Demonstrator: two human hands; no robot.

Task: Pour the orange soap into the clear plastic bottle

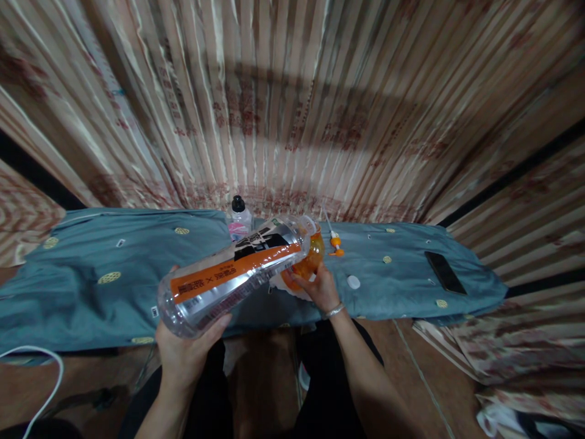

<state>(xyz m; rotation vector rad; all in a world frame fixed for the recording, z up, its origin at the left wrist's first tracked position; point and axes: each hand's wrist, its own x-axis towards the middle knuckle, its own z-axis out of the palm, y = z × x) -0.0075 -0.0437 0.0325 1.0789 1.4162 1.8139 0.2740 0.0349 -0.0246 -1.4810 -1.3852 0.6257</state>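
My left hand [185,350] is wrapped round the lower end of a large clear plastic bottle [237,265] with an orange, black and silver label. The bottle is tilted, its neck pointing up and to the right, with its mouth at the top of an orange translucent bottle [309,259]. My right hand [321,288] grips that orange bottle from the right. Whether liquid passes between them I cannot tell. Something white lies under the orange bottle, partly hidden. Just right of it is an orange and white pump head [336,244] with a thin tube. Nearby lies a white round cap [353,282].
A small clear bottle with a black cap [238,204] stands behind the large bottle. A dark phone [445,272] lies at the right on the blue-green cloth [397,282]. Behind hangs a striped curtain [283,110]. A white cable [59,372] loops at the lower left.
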